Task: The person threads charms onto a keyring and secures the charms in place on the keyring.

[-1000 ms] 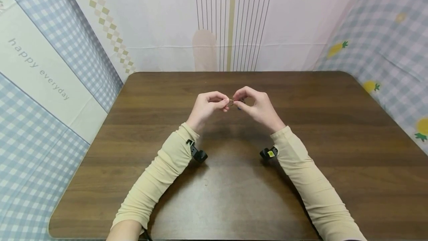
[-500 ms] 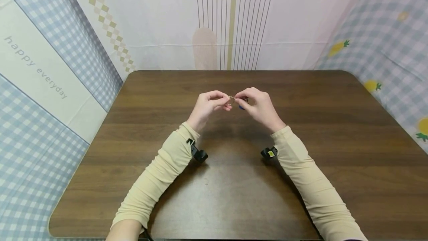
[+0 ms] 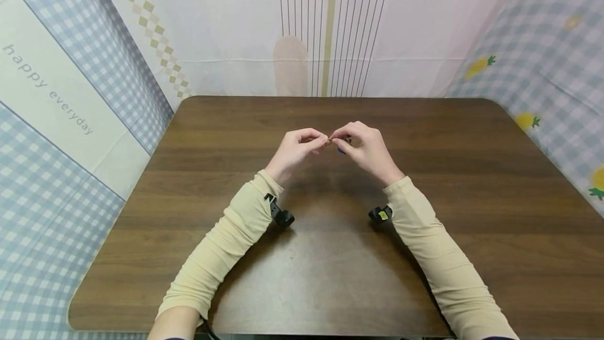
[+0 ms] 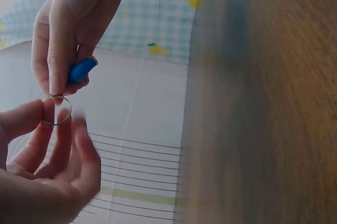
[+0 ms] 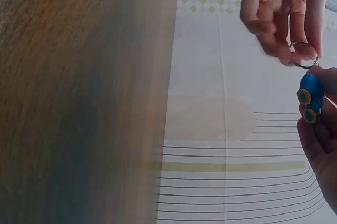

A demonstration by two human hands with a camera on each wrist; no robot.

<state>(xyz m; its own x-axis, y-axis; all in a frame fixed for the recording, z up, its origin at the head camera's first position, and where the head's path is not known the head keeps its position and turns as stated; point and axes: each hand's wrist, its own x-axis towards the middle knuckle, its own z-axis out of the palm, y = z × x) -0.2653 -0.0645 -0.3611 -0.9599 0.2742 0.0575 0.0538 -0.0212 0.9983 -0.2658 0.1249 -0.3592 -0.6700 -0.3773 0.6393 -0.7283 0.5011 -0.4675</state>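
The left hand [image 3: 293, 152] pinches a thin metal ring [image 4: 70, 109], which is held above the tabletop [image 3: 330, 272], between both hands and near to each. The right hand [image 3: 367, 149] pinches its right edge; beside these fingers is the blue charm [image 5: 312, 95], its long axis leading away from the ring.

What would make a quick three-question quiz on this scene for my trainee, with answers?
1. True or false: the metal ring is lying on the table.
2. What is the main colour of the charm? A) red B) blue C) white
3. Fill in the blank: the charm is nearer to the ____ than to the other hand.

Key: 1. False, the left hand pinches it. 2. B. 3. Right hand.
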